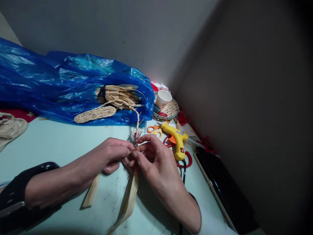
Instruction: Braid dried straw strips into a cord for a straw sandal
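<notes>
My left hand [116, 152] and my right hand [154, 160] meet at the middle of the table, fingers pinched together on a braid of dried plant strips [137, 125]. The braid runs up from my fingertips toward a coiled oval woven piece [95, 114]. A broad pale strip [131, 195] hangs below my right hand toward the table's near edge. A shorter strip [91, 192] trails from under my left hand. Where the strips cross is hidden by my fingers. A small dark reddish object [136, 135] sits just beyond the fingertips, too small to name.
A blue plastic bag [73, 75] holds a tied bundle of dried strips [121, 94]. To the right lie a yellow glue gun [176, 137], orange-handled scissors [153, 128] and a dark tablet-like object [220, 182]. A paper cup [163, 99] stands in a woven basket [174, 109]. Woven material [11, 129] lies far left.
</notes>
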A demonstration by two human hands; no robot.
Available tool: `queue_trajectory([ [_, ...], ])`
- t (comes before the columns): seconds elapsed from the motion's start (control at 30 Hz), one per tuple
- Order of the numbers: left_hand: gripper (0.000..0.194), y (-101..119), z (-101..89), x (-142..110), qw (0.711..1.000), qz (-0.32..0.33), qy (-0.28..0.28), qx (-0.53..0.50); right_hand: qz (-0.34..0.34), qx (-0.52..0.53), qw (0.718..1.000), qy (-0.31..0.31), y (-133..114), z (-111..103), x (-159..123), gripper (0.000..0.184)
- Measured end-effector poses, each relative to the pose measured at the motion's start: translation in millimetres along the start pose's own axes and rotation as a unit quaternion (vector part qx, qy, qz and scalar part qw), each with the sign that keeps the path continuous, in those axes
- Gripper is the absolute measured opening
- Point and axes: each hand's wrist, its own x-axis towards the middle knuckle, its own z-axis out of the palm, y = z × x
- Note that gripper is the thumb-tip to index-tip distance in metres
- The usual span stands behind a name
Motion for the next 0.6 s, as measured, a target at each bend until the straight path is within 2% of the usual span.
queue_trajectory([
  [0.2,0.017,-1.8,-2.3,-4.8,0.998,0.043,-0.039,0.032,-0.016,0.05,0.999,-0.01,4.3,2.9,3.7,0.01],
  [0.33,0.016,-3.0,-2.0,-3.0,0.992,0.072,-0.072,0.068,-0.009,0.07,0.997,-0.042,8.2,1.4,5.6,0.006],
  [0.47,0.019,-7.1,-3.0,-1.3,0.991,0.067,-0.041,0.105,-0.03,0.007,0.999,-0.031,4.0,-0.3,2.7,0.009],
  [0.6,0.031,-10.1,-3.4,-1.5,0.998,0.037,-0.025,0.047,-0.069,-0.068,0.995,0.029,-7.1,-8.3,0.0,0.012],
])
